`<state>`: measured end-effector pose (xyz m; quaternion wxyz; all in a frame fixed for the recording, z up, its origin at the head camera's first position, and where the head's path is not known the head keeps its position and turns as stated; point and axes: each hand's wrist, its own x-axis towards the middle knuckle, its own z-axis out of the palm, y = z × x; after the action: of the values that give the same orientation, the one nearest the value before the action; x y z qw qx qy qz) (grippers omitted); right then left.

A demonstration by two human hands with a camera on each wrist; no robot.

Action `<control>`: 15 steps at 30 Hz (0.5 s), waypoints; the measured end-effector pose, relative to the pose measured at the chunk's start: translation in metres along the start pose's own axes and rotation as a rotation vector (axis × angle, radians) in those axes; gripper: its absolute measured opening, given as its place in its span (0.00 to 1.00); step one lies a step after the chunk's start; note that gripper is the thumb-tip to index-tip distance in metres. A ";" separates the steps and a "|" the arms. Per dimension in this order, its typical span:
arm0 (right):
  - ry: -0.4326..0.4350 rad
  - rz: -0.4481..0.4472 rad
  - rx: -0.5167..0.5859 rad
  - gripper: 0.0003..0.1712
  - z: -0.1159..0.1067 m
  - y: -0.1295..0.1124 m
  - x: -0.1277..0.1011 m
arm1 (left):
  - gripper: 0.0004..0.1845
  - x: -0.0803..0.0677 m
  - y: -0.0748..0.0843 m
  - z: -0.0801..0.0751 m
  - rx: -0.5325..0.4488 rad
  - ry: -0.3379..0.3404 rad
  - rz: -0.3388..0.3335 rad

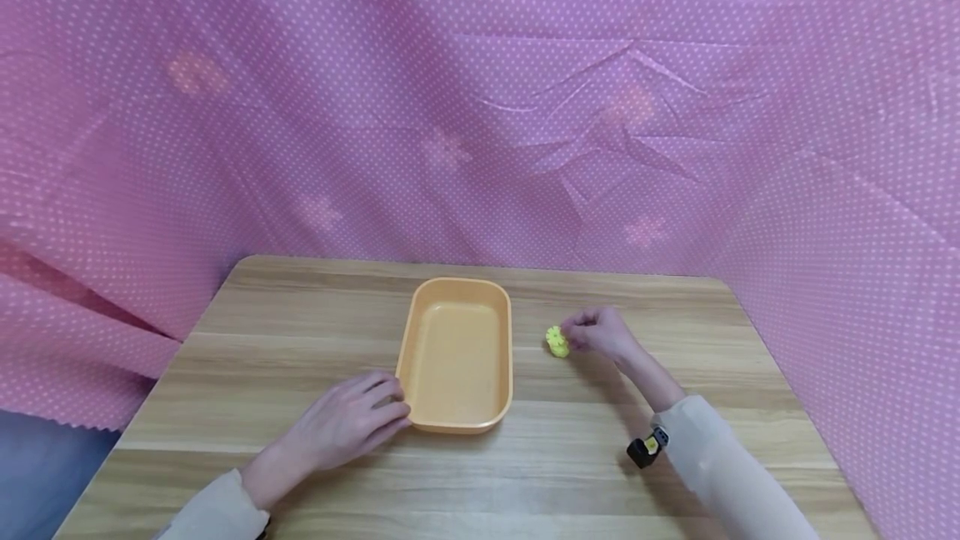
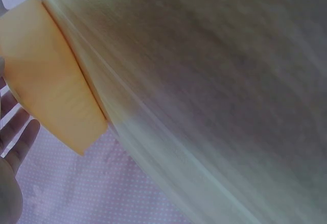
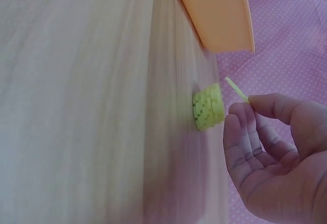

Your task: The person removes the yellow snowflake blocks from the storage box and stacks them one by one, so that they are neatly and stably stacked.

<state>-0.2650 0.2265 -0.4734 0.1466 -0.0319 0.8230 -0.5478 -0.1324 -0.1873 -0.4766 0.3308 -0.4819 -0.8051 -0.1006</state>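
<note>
My curled right hand (image 1: 600, 333) pinched the small yellow-green knobbly toy (image 1: 557, 342); my flat, relaxed left hand (image 1: 352, 419) touched the orange plastic tub (image 1: 408, 340), lengthwise away from me.

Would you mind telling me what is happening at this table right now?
A person sits at a wooden table. Their left hand rests with straight fingers against the near corner of an empty orange tray. Their right hand is beside a small yellow toy on the table, right of the tray, and pinches a thin yellow strip.

yellow corn piece (image 1: 557, 342) | on table, apart from right of orange tray (image 1: 459, 423)
</note>
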 end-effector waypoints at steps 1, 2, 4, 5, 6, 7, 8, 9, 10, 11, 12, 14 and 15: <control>0.001 0.000 0.006 0.15 0.000 0.000 0.000 | 0.06 0.000 0.000 0.000 -0.001 0.001 0.002; 0.000 -0.002 0.009 0.14 0.000 0.001 -0.001 | 0.06 0.000 0.000 0.000 -0.001 0.001 0.003; -0.005 -0.009 0.019 0.14 0.000 0.003 -0.001 | 0.07 0.000 0.000 0.000 -0.001 0.003 0.005; -0.006 -0.010 0.025 0.14 0.000 0.003 -0.001 | 0.07 0.000 -0.001 0.000 -0.001 0.004 0.006; -0.007 -0.012 0.028 0.14 0.000 0.004 -0.001 | 0.07 0.000 -0.001 0.000 -0.001 0.006 0.008; -0.008 -0.012 0.030 0.14 0.000 0.005 -0.001 | 0.07 0.000 -0.001 0.000 -0.001 0.007 0.008; -0.010 -0.016 0.031 0.14 0.000 0.006 -0.001 | 0.07 0.000 -0.001 0.000 0.001 0.007 0.008; -0.009 -0.014 0.037 0.14 0.000 0.007 0.000 | 0.07 0.000 -0.001 0.000 0.002 0.007 0.008; -0.012 -0.015 0.039 0.14 0.000 0.007 0.000 | 0.07 0.000 0.000 0.000 0.003 0.005 0.008; -0.011 -0.012 0.037 0.14 0.000 0.008 0.000 | 0.07 0.000 0.000 0.000 0.003 0.005 0.008; -0.013 -0.010 0.035 0.14 -0.001 0.009 0.000 | 0.07 0.000 0.000 0.000 0.003 0.003 0.008; -0.008 0.000 0.038 0.14 -0.001 0.010 0.000 | 0.07 0.000 0.000 0.000 0.004 0.000 0.006; -0.010 0.002 0.035 0.15 -0.002 0.010 0.000 | 0.07 0.000 0.000 0.000 0.003 0.000 0.007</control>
<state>-0.2639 0.2321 -0.4820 0.1519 -0.0312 0.8125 -0.5620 -0.1328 -0.1876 -0.4770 0.3318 -0.4843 -0.8035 -0.0981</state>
